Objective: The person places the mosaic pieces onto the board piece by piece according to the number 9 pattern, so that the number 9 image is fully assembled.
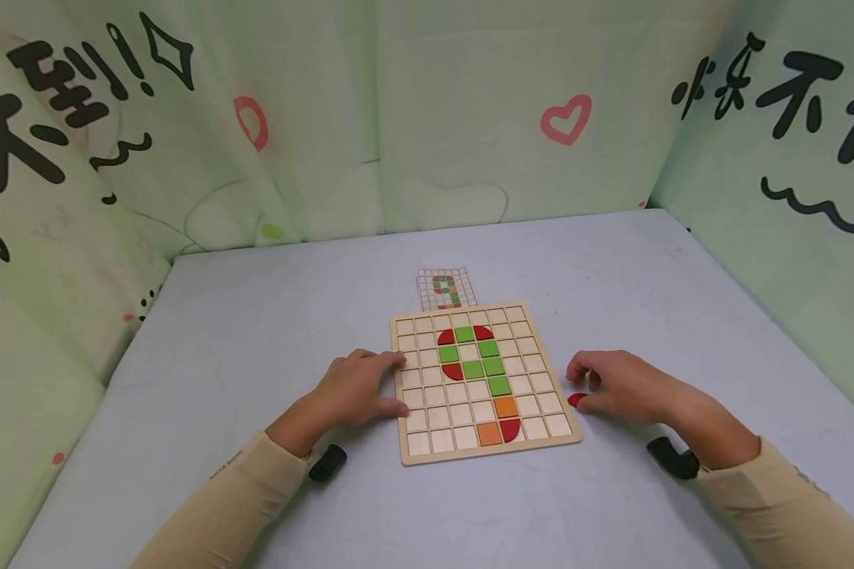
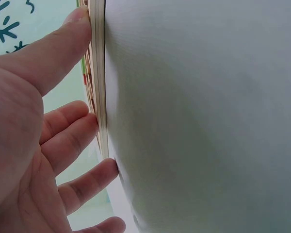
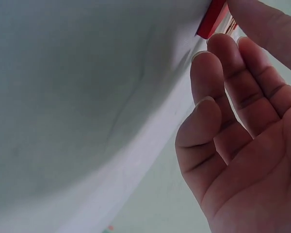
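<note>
A square wooden grid board lies on the table with red rounded, green square and orange square tiles in its cells, roughly forming a 9. My left hand rests at the board's left edge, thumb and fingers spread; in the left wrist view its fingertips touch the board's side. Just off the board's right edge, my right hand holds a red tile low at the tabletop, between thumb and curled fingers. The right wrist view shows the red tile edge-on beside the thumb; its full shape is hidden.
Behind the board lies a pattern card printed with a similar coloured figure on a grid, its near edge against the board. A white cloth covers the table. Printed curtains hang behind and on both sides.
</note>
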Motion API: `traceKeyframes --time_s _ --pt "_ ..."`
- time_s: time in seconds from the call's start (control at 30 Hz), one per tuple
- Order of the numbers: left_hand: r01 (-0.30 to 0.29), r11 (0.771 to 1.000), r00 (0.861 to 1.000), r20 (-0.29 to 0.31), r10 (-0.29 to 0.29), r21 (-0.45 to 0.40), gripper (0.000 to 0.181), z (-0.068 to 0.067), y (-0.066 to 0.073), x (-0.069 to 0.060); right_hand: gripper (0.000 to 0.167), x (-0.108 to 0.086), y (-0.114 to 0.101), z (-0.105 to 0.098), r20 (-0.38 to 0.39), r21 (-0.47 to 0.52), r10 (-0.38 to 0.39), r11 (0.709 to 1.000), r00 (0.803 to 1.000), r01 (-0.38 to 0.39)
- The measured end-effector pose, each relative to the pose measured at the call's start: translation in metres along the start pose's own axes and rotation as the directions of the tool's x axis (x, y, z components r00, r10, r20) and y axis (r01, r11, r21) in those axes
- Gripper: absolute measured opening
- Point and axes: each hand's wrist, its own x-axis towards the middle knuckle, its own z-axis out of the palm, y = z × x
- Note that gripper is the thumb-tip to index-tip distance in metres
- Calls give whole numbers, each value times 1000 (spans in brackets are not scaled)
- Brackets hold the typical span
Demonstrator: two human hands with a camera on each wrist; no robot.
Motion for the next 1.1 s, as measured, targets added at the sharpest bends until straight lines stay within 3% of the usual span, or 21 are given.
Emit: traceKeyframes --time_s 0.53,1.1 --pt "4 1000 1000 3 -4 4 77 0 0 1 18 12 -1 -5 2 -11 -12 1000 1000 12" --pt "-10 1000 1000 -5 10 -2 77 0 -1 0 14 26 -1 -4 -48 -29 50 998 998 -51"
